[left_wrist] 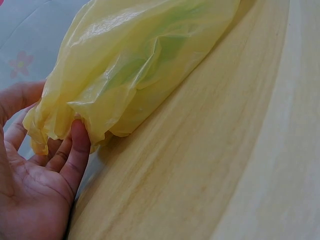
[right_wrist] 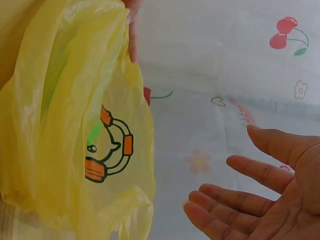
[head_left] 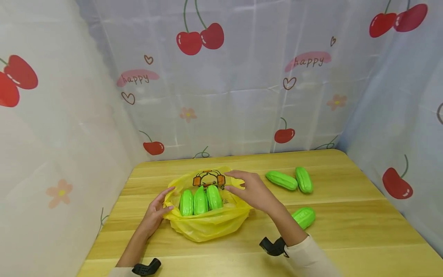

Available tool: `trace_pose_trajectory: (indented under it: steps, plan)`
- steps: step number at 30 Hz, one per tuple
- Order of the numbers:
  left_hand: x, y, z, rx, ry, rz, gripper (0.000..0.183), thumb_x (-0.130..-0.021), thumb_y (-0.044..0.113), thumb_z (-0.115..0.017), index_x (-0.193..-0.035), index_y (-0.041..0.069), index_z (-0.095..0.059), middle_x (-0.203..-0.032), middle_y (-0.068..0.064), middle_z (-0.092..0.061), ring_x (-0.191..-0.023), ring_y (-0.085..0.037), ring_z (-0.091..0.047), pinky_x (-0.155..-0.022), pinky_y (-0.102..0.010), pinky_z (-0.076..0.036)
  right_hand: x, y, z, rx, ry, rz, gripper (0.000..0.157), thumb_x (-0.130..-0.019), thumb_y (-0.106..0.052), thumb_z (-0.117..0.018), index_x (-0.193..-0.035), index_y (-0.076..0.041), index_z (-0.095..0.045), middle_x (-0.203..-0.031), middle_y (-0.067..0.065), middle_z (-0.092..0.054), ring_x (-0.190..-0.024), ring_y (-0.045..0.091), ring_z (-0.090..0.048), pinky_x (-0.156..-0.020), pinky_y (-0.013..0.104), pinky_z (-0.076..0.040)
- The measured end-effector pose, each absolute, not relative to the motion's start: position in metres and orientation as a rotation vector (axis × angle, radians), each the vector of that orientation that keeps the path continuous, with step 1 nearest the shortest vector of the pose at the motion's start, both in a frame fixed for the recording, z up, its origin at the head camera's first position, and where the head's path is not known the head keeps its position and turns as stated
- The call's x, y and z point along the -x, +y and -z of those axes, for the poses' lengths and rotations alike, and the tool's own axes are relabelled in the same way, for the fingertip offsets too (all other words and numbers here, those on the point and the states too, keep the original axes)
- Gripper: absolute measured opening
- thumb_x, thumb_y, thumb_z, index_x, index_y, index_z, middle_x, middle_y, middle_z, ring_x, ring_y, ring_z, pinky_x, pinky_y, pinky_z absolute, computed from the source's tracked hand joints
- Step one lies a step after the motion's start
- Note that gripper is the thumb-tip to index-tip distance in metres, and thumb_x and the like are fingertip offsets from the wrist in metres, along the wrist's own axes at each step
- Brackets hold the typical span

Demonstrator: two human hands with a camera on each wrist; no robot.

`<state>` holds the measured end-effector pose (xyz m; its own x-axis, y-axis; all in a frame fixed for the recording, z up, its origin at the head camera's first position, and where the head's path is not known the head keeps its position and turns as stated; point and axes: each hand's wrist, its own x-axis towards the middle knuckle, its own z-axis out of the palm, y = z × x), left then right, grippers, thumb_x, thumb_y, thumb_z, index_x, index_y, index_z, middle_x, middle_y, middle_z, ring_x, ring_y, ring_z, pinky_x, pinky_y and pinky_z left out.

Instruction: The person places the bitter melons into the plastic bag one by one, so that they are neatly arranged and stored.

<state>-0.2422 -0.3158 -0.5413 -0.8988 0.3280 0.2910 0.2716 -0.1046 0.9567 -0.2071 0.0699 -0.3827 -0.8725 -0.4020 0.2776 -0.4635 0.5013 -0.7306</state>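
A yellow plastic bag (head_left: 207,227) stands wide-mouthed on the table, with a cartoon face with headphones printed inside its back wall. Three glossy green, ridged, oblong gourd-like pieces (head_left: 200,201) lie side by side in it. My left hand (head_left: 156,211) holds the bag's left rim, and the left wrist view shows crumpled yellow film between the fingers (left_wrist: 79,150). Over the right side of the bag is my right hand (head_left: 252,189), thumb and fingers spread apart. Nothing is in this hand, and the right wrist view shows its fingers (right_wrist: 235,200) apart from the bag.
Right of the bag, two more green pieces (head_left: 282,180) lie close together toward the back of the wooden table (head_left: 346,231). Another green piece (head_left: 304,217) lies nearer, partly behind my right forearm. A cherry-print curtain (head_left: 238,107) surrounds the back and sides.
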Motion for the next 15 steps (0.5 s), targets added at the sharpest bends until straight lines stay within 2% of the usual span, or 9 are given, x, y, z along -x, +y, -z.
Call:
trace_pose_trajectory:
  steps: [4, 15]
  plan:
    - [0.242, -0.315, 0.542, -0.696, 2.068, -2.200, 0.063, -0.097, -0.008, -0.055, -0.155, -0.007, -0.030, -0.166, -0.022, -0.017, -0.153, -0.028, 0.003, -0.111, -0.017, -0.033, 0.204, 0.083, 0.381, -0.747, -2.665, -1.305, 0.046, -0.096, -0.026, -0.072, -0.139, -0.012, -0.063, -0.145, 0.010, -0.057, -0.133, 0.031, -0.053, -0.096, 0.051, -0.053]
    - [0.243, -0.318, 0.541, -0.681, 2.058, -2.197, 0.063, -0.097, -0.008, -0.054, -0.155, -0.005, -0.031, -0.166, -0.021, -0.016, -0.153, -0.028, 0.005, -0.111, -0.015, -0.030, 0.192, 0.121, 0.379, -0.683, -2.674, -1.212, 0.048, -0.098, -0.028, -0.070, -0.140, -0.008, -0.062, -0.145, 0.015, -0.057, -0.132, 0.036, -0.054, -0.095, 0.053, -0.053]
